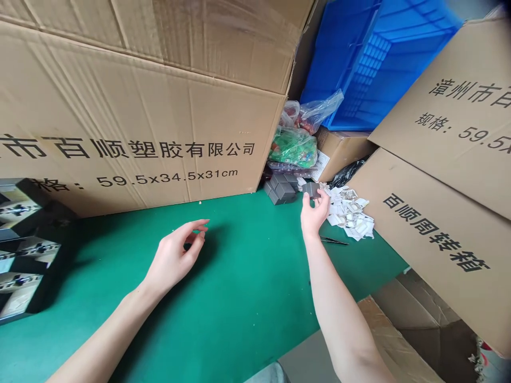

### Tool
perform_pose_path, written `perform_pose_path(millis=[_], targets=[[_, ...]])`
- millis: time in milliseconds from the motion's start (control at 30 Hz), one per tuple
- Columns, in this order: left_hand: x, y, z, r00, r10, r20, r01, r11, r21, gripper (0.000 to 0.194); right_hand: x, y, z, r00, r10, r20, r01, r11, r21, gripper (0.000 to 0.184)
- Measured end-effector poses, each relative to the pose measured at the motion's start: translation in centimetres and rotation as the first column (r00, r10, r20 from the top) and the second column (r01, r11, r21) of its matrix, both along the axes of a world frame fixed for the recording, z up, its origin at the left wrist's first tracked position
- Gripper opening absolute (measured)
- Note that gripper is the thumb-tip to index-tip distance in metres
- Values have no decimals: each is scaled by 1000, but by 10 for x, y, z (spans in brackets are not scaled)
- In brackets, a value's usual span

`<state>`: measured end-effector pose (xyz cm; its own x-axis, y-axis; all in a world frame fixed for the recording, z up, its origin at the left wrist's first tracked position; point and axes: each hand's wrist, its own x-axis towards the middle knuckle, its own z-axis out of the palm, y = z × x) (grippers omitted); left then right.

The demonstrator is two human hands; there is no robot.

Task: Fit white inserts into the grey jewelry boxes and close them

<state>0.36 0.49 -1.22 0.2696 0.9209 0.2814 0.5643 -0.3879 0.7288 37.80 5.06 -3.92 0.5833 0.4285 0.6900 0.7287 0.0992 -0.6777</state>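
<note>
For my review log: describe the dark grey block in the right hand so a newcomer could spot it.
On the green mat, below the large printed cardboard carton, lies a cluster of dark grey blocks. The one meant is the single block pinched in the right hand, held apart from that cluster beside white paper scraps.

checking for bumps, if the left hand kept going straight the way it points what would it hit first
The left hand would probably meet the printed cardboard carton first, though depth is unclear.
</note>
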Motion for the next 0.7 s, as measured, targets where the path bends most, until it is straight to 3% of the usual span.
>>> perform_pose_path(millis=[100,233,400,700], targets=[[-1,0,0,1000,-17,-4,17,1000,-20,36,2,5,-12,996,-2,-84,2,1000,-8,48],[-2,1,0,999,-38,-6,38,998,-54,35,0,9,-17,995,89,-43,-91,994,-53,49],[-3,1,-2,998,-53,-27,51,997,-59,36,-3,10,-15,983,179,42,-170,971,-170,49],[-1,2,-2,998,-48,-50,45,997,-58,35,-15,4,-5,944,313,-104,-329,880,-343,67]])
